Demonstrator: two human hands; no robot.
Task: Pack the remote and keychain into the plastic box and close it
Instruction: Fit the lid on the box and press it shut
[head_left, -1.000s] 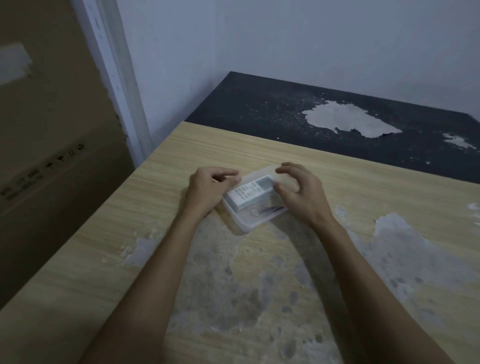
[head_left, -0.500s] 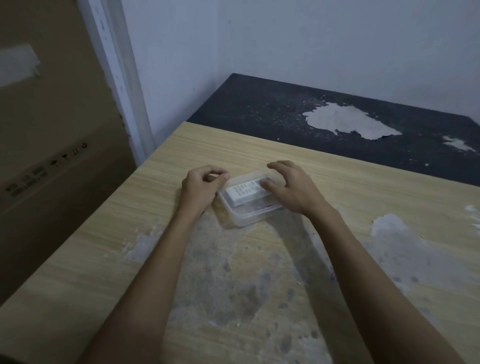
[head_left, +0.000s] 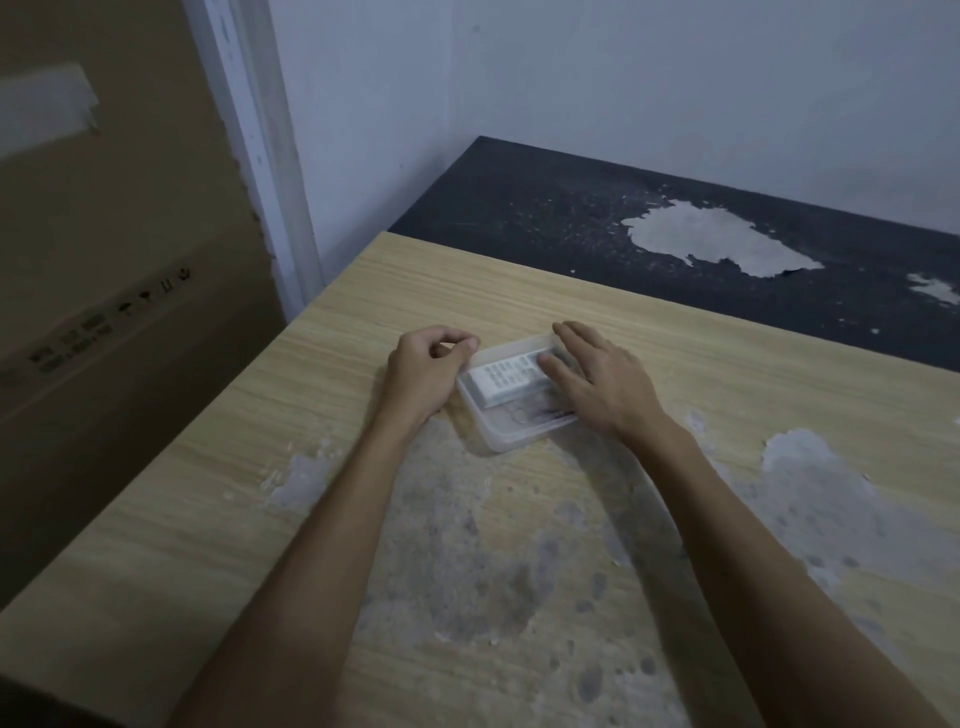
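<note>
A clear plastic box (head_left: 511, 439) sits on the wooden table (head_left: 363, 291), with its transparent lid lying on top. Through the lid I see the white remote (head_left: 506, 382) along the far side and the keychain (head_left: 524, 414) beside it on the near side. My left hand (head_left: 423, 371) is curled at the box's left end, thumb and fingertips pinching its far left corner. My right hand (head_left: 602, 382) lies flat on the lid over the box's right part, fingers spread, hiding that end of the remote.
The tabletop has worn grey patches (head_left: 467, 545) in front of the box. A dark surface with peeled paint (head_left: 571, 218) adjoins the table's far edge. A large cardboard box (head_left: 104, 234) and a white door frame (head_left: 260, 156) stand to the left.
My right hand went from curled fingers at the box's right end to lying flat on the lid. The lid now lies level on the box. My left hand stays at the left corner.
</note>
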